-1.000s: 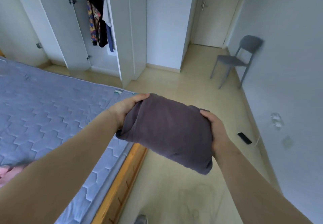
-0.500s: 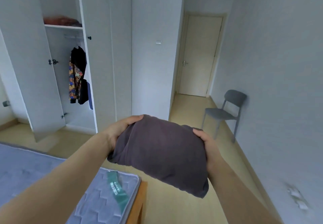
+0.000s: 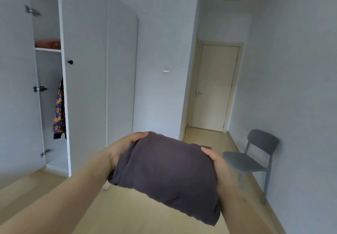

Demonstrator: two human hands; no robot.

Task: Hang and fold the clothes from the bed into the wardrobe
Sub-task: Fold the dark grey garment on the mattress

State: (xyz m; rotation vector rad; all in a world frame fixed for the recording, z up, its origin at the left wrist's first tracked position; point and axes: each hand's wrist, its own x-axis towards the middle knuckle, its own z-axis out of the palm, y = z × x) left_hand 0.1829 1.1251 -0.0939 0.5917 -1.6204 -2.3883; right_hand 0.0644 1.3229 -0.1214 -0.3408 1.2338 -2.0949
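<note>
Head view.

1. Folded dark grey cloth garment [image 3: 164, 175], one. Held in the air at 6 o'clock, above the floor, between the two hands. Its long axis runs from 10 o'clock down to 4 o'clock, and the lower right corner hangs lowest.
2. Bare hands, two. The left hand [image 3: 124, 148] grips the upper left end with the thumb laid over the top edge. The right hand [image 3: 217, 162] grips the right end with the thumb pressed on top. The other fingers of both hands are hidden under the cloth, so their spread cannot be told.
3. Tall white wardrobe [image 3: 87, 69], one, at 10 o'clock, with its leftmost door [image 3: 16, 87] swung open. Inside are one orange-and-blue patterned garment [image 3: 59, 113], hanging, and one pinkish folded item [image 3: 47, 43] on the upper shelf. There is one round black knob [image 3: 70, 62] on the shut door.
4. Grey plastic chair [image 3: 251, 159], one, at 3 o'clock against the right wall.
5. Cream room door [image 3: 213, 87], one, at 1 o'clock, shut.
6. Surface and room: pale yellow floor [image 3: 127, 206] and white walls.
</note>
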